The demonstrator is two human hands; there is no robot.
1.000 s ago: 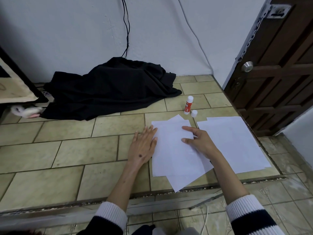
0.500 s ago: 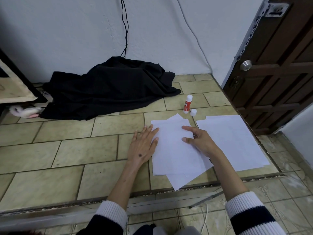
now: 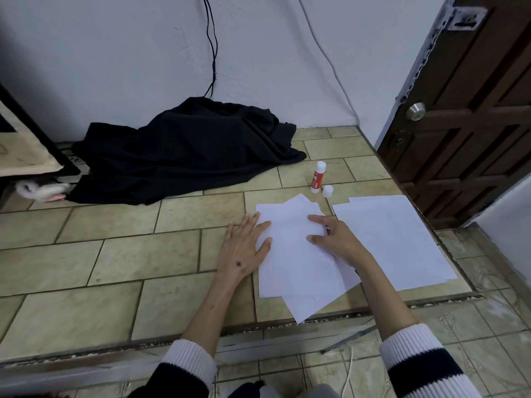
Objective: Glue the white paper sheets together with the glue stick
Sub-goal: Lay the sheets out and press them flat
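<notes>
Overlapping white paper sheets (image 3: 296,262) lie on the tiled floor in front of me, one skewed under the other. My left hand (image 3: 244,248) lies flat, fingers spread, on the sheets' left edge. My right hand (image 3: 333,237) presses on top of the sheets with thumb and forefinger spread. A second stack of white sheets (image 3: 393,239) lies to the right. Beyond the paper stands the red and white glue stick (image 3: 317,177), uncapped, with its white cap (image 3: 327,191) beside it.
A black cloth (image 3: 184,150) is heaped against the white wall at the back. A dark wooden door (image 3: 474,110) stands at the right. A shelf edge (image 3: 26,150) juts in at the left. A metal floor strip (image 3: 258,334) runs across near me.
My hands have barely shifted on the sheets; the view has tilted slightly. The glue stick and cap have not moved.
</notes>
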